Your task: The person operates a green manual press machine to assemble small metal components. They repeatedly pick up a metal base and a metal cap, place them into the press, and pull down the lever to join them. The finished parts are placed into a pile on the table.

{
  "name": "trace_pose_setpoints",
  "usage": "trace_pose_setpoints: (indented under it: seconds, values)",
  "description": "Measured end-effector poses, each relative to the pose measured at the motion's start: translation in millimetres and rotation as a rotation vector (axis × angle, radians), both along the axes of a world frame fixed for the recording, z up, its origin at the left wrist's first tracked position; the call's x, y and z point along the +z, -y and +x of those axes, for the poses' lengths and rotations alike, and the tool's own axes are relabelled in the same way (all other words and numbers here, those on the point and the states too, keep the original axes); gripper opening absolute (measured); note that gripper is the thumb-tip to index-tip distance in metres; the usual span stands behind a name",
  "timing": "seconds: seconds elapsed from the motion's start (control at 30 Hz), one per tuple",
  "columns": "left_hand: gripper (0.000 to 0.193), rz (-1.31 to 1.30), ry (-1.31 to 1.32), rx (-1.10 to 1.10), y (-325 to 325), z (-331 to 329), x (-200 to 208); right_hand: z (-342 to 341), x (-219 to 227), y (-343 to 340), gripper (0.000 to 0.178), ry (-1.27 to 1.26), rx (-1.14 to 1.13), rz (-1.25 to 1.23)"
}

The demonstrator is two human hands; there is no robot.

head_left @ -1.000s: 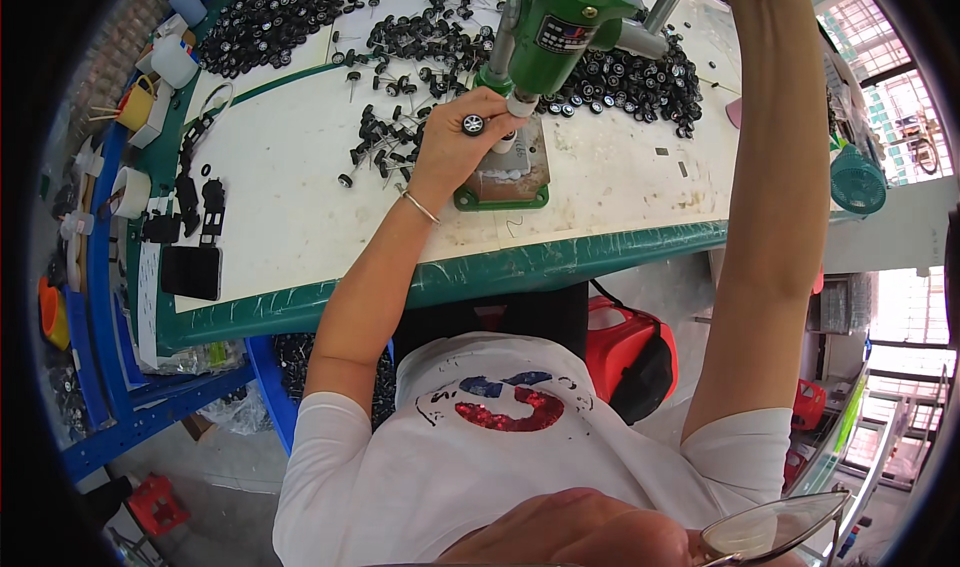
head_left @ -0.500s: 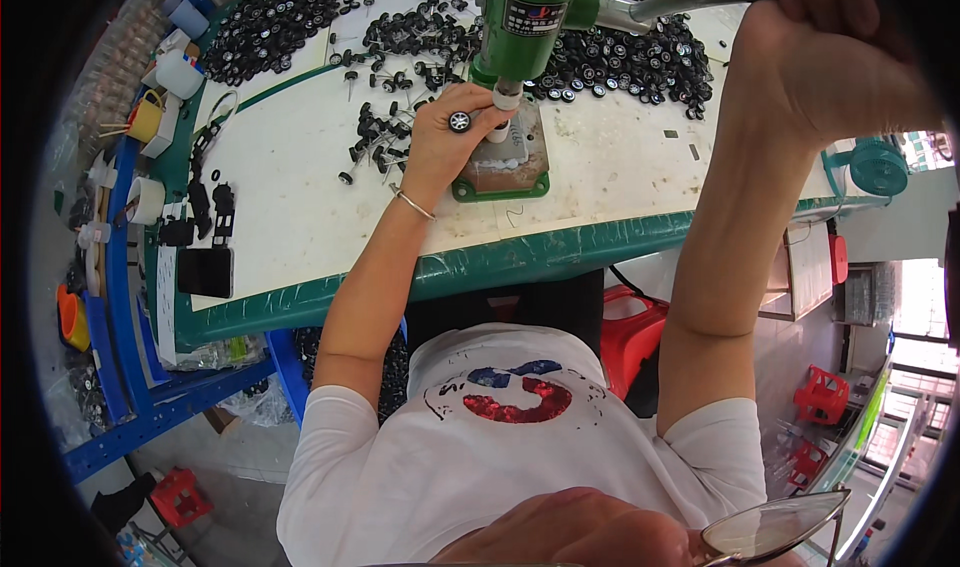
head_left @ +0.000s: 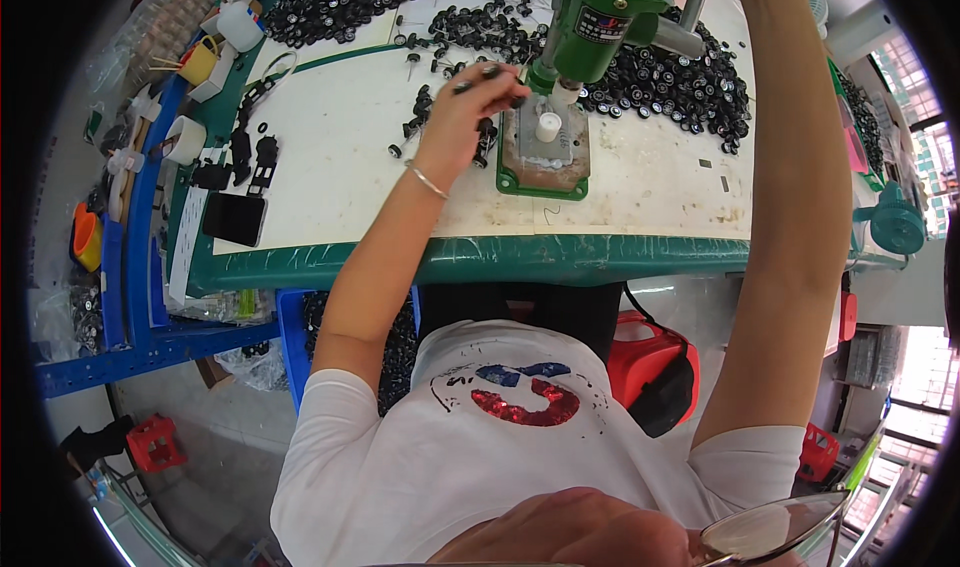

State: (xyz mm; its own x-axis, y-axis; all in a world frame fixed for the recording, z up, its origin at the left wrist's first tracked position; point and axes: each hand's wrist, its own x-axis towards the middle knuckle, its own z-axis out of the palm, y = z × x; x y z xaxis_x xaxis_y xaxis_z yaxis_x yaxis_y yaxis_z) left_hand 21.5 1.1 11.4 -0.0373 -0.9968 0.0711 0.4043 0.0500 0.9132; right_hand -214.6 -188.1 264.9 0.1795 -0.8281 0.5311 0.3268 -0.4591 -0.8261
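My left hand [head_left: 468, 115] is closed on small black toy wheels [head_left: 462, 87], apparently paired on an axle, just left of the green hand press [head_left: 592, 32]. Its fingers hide part of what they hold. On the press's base plate [head_left: 530, 155] a white round post [head_left: 548, 127] stands uncovered. The ram's white tip [head_left: 565, 93] is raised above and behind it. My right arm [head_left: 795, 167] reaches up past the top edge, so that hand is out of view. The press lever [head_left: 697, 2] points upward near it.
Loose black wheels [head_left: 670, 82] are heaped right of the press, with another pile [head_left: 340, 2] at the far left. Wheels on metal axles [head_left: 470, 27] lie between. A phone [head_left: 234, 218] and black plastic parts [head_left: 262, 162] lie at the table's left.
My left hand has come off the post and moved left with the wheels. The lever has swung up, the ram has risen, and my right hand has gone up out of view.
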Motion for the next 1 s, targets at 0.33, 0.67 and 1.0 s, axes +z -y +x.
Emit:
trace_pose_setpoints:
  seconds: [0.33,0.67,1.0]
  values:
    - [0.018,-0.191,1.079,0.033,-54.5,42.2,-25.7,11.6,-72.3,-86.2,0.035,0.112,-0.26,0.121]
    - [0.017,-0.14,0.646,0.198,-27.1,40.6,-35.3,-84.9,-260.8,-102.2,0.034,-0.926,-0.428,0.278]
    - [0.017,0.052,0.064,0.103,-25.5,30.0,1.1,-59.9,-301.5,-124.4,0.018,-1.204,-0.737,-0.053]
